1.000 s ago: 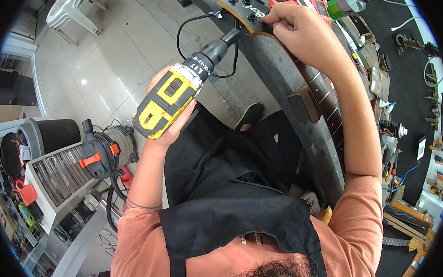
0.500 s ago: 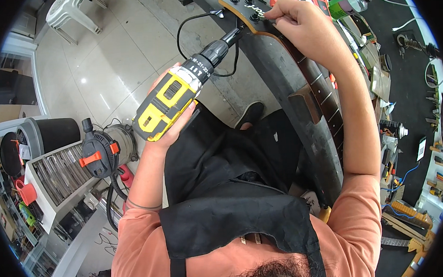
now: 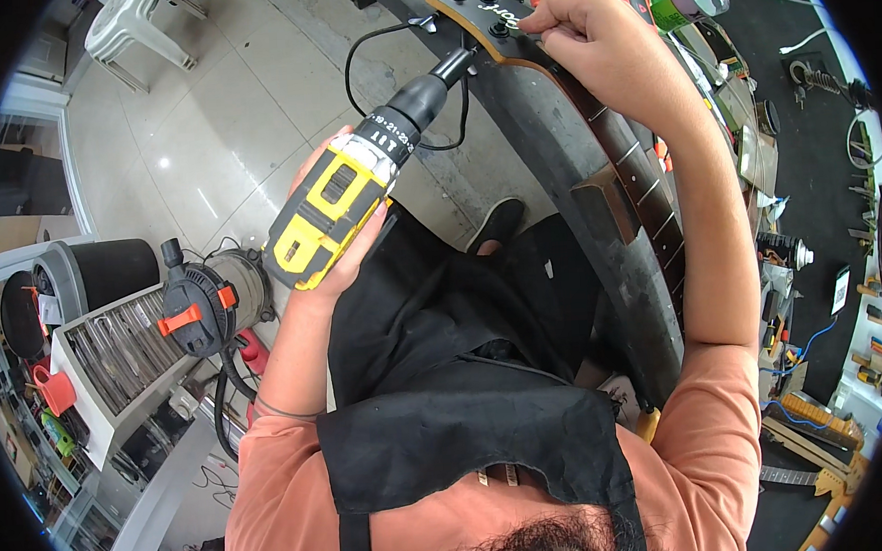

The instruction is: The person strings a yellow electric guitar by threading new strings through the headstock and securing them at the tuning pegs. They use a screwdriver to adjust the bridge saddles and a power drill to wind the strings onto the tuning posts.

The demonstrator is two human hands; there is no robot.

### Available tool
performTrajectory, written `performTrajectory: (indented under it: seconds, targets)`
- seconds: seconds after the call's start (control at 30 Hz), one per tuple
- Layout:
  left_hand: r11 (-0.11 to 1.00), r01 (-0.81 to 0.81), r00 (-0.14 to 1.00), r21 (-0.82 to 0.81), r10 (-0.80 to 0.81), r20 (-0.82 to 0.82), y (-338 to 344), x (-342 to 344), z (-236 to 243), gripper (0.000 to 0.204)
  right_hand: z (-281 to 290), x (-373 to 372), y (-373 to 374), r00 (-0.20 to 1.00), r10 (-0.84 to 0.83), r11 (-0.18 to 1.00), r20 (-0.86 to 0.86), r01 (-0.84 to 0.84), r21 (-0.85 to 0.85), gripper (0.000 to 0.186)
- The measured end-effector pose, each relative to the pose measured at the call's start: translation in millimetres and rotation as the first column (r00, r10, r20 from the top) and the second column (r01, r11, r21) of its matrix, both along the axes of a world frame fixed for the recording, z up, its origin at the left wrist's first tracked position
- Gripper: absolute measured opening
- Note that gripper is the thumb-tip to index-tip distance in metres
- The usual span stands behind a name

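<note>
My left hand (image 3: pixel 358 258) is wrapped round a yellow and black cordless drill (image 3: pixel 330 209). The drill points up and to the right, and the black attachment (image 3: pixel 453 67) in its chuck meets a tuning peg at the lower edge of a guitar headstock (image 3: pixel 474 16). Several black tuner posts stand on the dark headstock face. My right hand (image 3: pixel 588 38) is closed in a pinch over the headstock's right side, where the neck begins; what its fingers hold is too small to make out. The fretted neck (image 3: pixel 646 190) runs down under my right forearm.
A dark bench edge (image 3: pixel 555 160) carries the neck, with a brown block (image 3: pixel 605 207) beside it. Bottles, tools and cables crowd the bench at right. At left stand a shop vacuum (image 3: pixel 208 303), a tray rack (image 3: pixel 125 342) and a white plastic stool (image 3: pixel 139 32).
The black chuck and attachment on the drill look turned and smoother than before. The drill, headstock and both hands have shifted only slightly in the picture; both grips are the same.
</note>
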State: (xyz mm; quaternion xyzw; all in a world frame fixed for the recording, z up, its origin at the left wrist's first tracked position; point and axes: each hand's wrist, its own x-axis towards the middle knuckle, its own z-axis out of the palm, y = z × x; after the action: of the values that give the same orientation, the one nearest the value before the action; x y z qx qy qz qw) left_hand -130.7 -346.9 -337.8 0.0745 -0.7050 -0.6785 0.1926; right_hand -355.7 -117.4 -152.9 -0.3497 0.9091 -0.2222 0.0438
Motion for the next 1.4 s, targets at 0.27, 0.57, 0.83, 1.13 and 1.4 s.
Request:
performTrajectory:
  seconds: [0.27, 0.57, 0.83, 1.13, 1.4]
  targets:
    - [1.0, 0.004, 1.0, 0.003, -0.004, -0.01, 0.0, -1.0, -0.6, 0.069, 1.7, -1.1, -2.2, 1.0, 0.004, 0.999, 0.011, -0.005, 0.038, 0.026]
    - [0.998, 0.005, 1.0, -0.065, -0.006, -0.006, -1.3, -1.1, 0.2, 0.07, 3.1, 0.1, -2.1, 0.999, -0.011, 0.998, 0.046, 0.008, 0.057, 0.025]
    - [0.999, 0.008, 1.0, 0.032, -0.008, 0.004, 1.3, -2.2, 1.5, 0.072, 2.0, 3.3, 0.7, 1.0, -0.013, 0.999, 0.015, 0.012, 0.035, 0.025]
    - [0.999, 0.021, 1.0, 0.049, -0.022, 0.009, 1.2, -1.4, 0.9, 0.071, 5.1, -1.2, 1.8, 0.999, 0.015, 0.997, 0.038, -0.018, 0.079, 0.025]
    - [0.997, 0.031, 0.999, -0.069, -0.031, -0.01, -2.8, -1.0, -0.5, 0.072, 5.0, -3.3, 4.7, 0.993, 0.041, 0.995, 0.111, -0.052, 0.09, 0.025]
